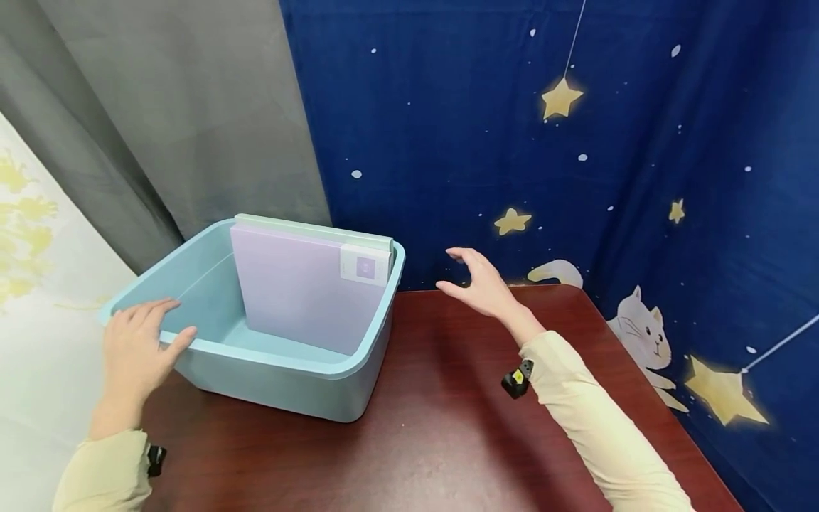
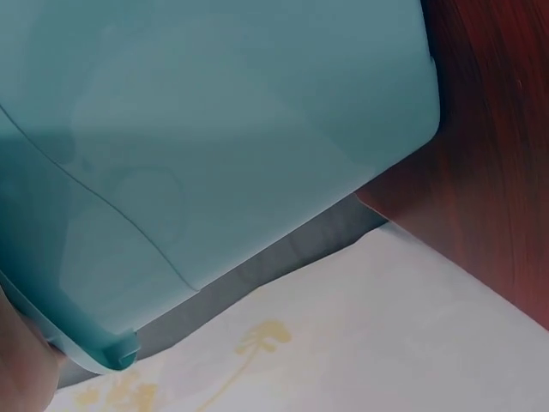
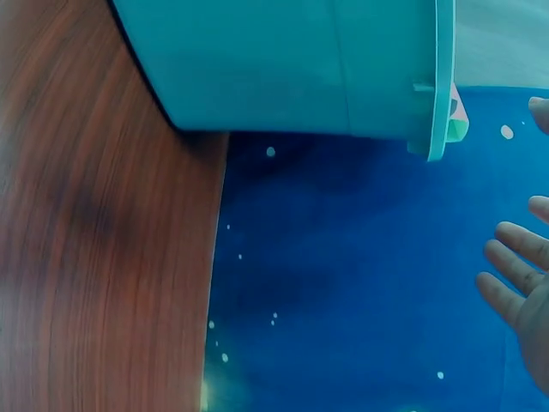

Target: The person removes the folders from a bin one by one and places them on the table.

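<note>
A light blue plastic tub (image 1: 269, 387) stands on the table. Inside it, upright against the back wall, is a flat lilac box or folder (image 1: 301, 291) with a white label at its upper right corner. A similar mint-green piece (image 1: 313, 229) shows behind it, its top edge above the rim. My left hand (image 1: 137, 348) is at the tub's front left corner, fingers extended over the rim; its grip looks loose. My right hand (image 1: 480, 284) hovers right of the tub, fingers spread and holding nothing. In the right wrist view, the right-hand fingers (image 3: 515, 257) are apart from the tub.
The dark red-brown wooden table (image 1: 435, 412) extends right and in front of the tub. A blue curtain (image 1: 435, 142) with stars and a white cat hangs behind it. To the left are a grey curtain (image 1: 192, 107) and a white cloth (image 1: 38, 398) with yellow print.
</note>
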